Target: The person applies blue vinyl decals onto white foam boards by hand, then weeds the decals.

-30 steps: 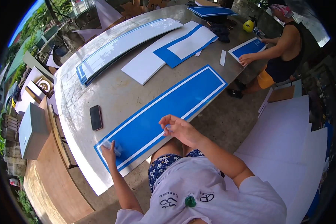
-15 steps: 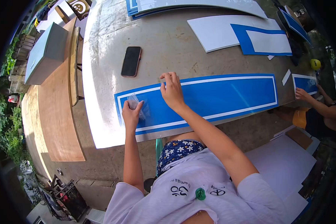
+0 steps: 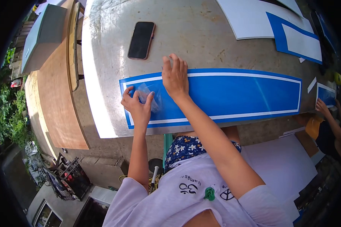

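- Long blue sign panel [image 3: 231, 94] with a white border line lies flat on the bench [image 3: 185, 41].
- Left hand [image 3: 138, 104] pinches a clear film piece [image 3: 147, 96], hard to make out.
- Right hand [image 3: 175, 77] presses flat, fingers spread, holding nothing.

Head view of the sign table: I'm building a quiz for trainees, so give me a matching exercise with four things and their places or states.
Things:
1. phone
2. clear film
3. right hand
4. blue panel

Places or states:
A. pinched in the left hand
B. flat on the panel's upper border
C. lying screen-up on bare table, beyond the panel
D. stretched along the table's near edge

Pairs: 1-C, 2-A, 3-B, 4-D
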{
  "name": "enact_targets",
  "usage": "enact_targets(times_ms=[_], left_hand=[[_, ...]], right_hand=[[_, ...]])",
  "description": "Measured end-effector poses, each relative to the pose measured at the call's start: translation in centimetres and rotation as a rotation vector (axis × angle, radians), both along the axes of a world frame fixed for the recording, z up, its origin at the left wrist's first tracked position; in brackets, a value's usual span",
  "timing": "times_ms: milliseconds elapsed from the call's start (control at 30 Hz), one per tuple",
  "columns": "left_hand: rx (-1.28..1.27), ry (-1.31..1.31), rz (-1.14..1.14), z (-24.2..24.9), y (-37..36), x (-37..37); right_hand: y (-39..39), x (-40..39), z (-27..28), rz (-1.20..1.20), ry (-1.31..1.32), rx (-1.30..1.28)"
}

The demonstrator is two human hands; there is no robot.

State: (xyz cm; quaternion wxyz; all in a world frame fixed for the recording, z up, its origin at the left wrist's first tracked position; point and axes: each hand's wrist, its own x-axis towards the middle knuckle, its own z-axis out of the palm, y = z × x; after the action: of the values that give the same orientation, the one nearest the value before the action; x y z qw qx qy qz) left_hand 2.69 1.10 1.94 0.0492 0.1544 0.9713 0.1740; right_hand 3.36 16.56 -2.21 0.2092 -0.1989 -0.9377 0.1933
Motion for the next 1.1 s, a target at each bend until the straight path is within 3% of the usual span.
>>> enact_targets(times_ms=[133, 200, 400, 1100], left_hand=[[-0.052, 0.069, 0.118, -0.8, -0.1, 0.6], [-0.016, -0.069, 0.267, -1.2, 0.0, 0.4], [0.148, -0.159, 0.294, -0.5, -1.0, -0.5], [0.031, -0.161, 0.251, 0.7, -1.5, -2.1]], right_hand=[[0.0, -0.1, -0.2, -0.018, -0.013, -0.038], [0.0, -0.1, -0.3, -0.011, -0.020, -0.040], [0.0, -0.2, -0.4, -0.013, -0.027, -0.018], [-0.2, -0.3, -0.5, -0.018, -0.073, 0.000]])
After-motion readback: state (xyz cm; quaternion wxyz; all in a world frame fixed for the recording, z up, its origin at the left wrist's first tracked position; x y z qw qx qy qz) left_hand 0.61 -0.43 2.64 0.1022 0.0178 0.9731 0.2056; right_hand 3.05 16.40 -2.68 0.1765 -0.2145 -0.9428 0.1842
